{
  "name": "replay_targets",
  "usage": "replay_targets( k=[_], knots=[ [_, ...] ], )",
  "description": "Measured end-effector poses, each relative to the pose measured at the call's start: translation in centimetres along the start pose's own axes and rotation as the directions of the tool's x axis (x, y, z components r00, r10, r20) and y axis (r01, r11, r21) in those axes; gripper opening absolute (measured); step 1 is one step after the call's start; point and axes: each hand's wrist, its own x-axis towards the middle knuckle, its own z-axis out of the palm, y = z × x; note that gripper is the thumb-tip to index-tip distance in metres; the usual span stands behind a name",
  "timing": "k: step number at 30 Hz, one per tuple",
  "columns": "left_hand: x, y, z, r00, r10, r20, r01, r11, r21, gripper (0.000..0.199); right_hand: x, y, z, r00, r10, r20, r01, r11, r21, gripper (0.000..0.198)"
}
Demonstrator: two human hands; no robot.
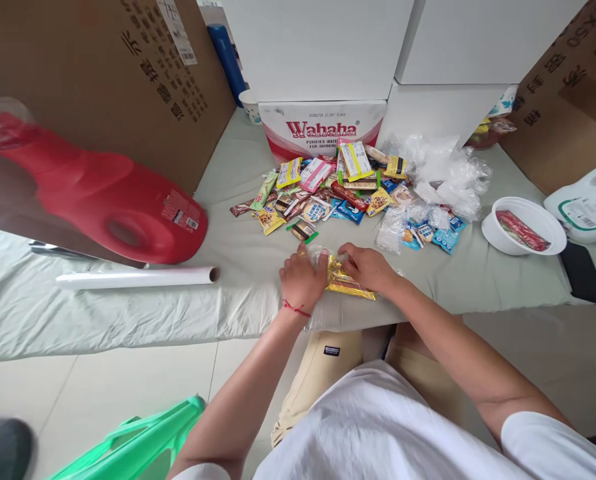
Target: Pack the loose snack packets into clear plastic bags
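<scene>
A gold-yellow snack packet (351, 285) lies near the table's front edge, between my two hands, with clear plastic around it. My left hand (303, 277), with a red string bracelet at the wrist, is at the packet's left end. Its fingers are curled and its thumb presses toward the clear plastic (319, 253). From the right, my right hand (371, 268) reaches over the packet, thumb and fingers pinched at its upper side. Whether those fingers grip only the plastic or the packet too is partly hidden. Just beyond lies a pile of wrapped snacks (347, 197).
Clear plastic-wrapped bundles (443, 180) lie right of the pile, near a white bowl (493, 227) holding a red packet and a white jug (585, 207). At left are a red jug (123, 207) and a white roll (138, 277). A Wahaha carton (323, 127) stands behind.
</scene>
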Motion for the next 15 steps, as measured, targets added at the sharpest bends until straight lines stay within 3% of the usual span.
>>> replay_targets(
  k=[2, 4, 7, 9, 11, 15],
  knots=[
    [0.1, 0.6, 0.2, 0.997, 0.023, 0.073, -0.031, 0.994, 0.109, 0.047, -0.1, 0.3, 0.0, 0.999, -0.024, -0.041, 0.025, 0.999, 0.022, 0.038],
    [0.2, 0.8, 0.6, 0.992, 0.037, 0.123, -0.058, 0.984, 0.167, 0.036, -0.7, 0.5, -0.1, 0.985, -0.070, -0.160, 0.070, 0.998, -0.007, 0.037],
    [0.3, 0.3, 1.4, 0.990, 0.077, 0.122, -0.099, 0.978, 0.185, 0.033, -2.4, 0.0, -0.1, 0.906, -0.236, -0.351, 0.198, 0.970, -0.141, 0.033],
    [0.3, -0.2, 1.9, 0.989, 0.115, 0.092, -0.129, 0.978, 0.164, 0.033, -3.6, -0.6, 0.4, 0.862, -0.373, -0.344, 0.316, 0.925, -0.210, 0.033],
    [0.3, -0.7, 2.1, 0.989, 0.146, 0.024, -0.148, 0.982, 0.121, 0.029, -4.2, -0.9, 1.3, 0.853, -0.446, -0.270, 0.395, 0.891, -0.224, 0.035],
    [0.6, -1.2, 1.7, 0.990, 0.113, -0.084, -0.118, 0.992, -0.052, 0.020, -3.8, 0.0, 3.2, 0.890, -0.404, -0.209, 0.378, 0.913, -0.154, 0.039]
  ],
)
